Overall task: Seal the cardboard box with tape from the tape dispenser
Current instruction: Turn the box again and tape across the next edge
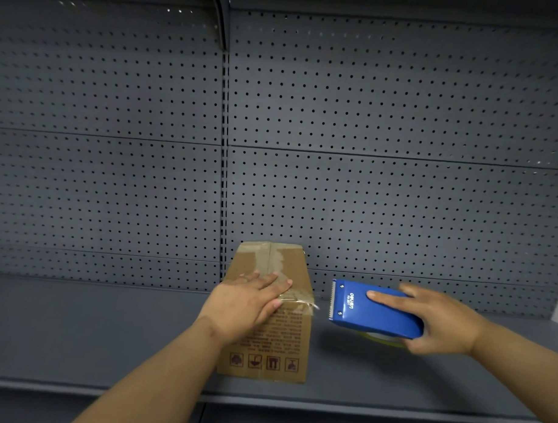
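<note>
While left hand (247,300) flattens cardboard box (268,309), pegboard (401,120) behind.

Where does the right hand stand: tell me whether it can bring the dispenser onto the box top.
Probably yes. The right hand grips the blue tape dispenser beside the cardboard box, nothing between them. The left hand lies flat on the top's near part; the far part is bare.

**Hidden and unreadable items**

Brown cardboard box (269,318): top partly covered by flat left hand (247,300); side print too small to read. Yellowish tape roll (381,339): mostly concealed under blue plastic tape dispenser (367,311). Both forearms: cut by bottom edge.
</note>
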A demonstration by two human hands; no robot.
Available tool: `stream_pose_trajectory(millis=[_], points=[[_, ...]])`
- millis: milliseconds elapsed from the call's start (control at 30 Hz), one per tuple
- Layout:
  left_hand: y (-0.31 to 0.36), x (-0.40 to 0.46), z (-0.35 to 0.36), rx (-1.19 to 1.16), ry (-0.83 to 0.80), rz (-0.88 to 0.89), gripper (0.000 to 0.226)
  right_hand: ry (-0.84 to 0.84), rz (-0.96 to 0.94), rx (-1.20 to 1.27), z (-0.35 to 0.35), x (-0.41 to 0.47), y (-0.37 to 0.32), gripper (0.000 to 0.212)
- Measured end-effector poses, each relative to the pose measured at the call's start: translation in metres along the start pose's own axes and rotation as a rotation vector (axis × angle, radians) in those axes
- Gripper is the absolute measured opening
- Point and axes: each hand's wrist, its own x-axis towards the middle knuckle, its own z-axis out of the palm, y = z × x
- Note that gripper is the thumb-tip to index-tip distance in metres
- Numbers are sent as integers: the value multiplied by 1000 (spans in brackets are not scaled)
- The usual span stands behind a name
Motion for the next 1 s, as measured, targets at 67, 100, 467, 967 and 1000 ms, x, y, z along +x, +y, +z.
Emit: stream_pose_trajectory(millis=[67, 100, 467, 967, 1000], points=[[0, 1, 1, 3, -7, 10, 84, -2, 25, -34, -5, -4, 0, 80], [0, 1, 1, 2, -14, 13, 84, -6, 35, -57, -8, -3, 0, 81], [0, 0, 2, 3, -1, 0, 82, -243, 22, -229, -59, 43, -52, 72], [10, 2, -13, -7, -85, 12, 74, -261, 157, -375, -69, 41, -95, 65], [10, 1, -15, -10, -96, 14, 75, -277, 123, -442, -69, 40, -98, 64]])
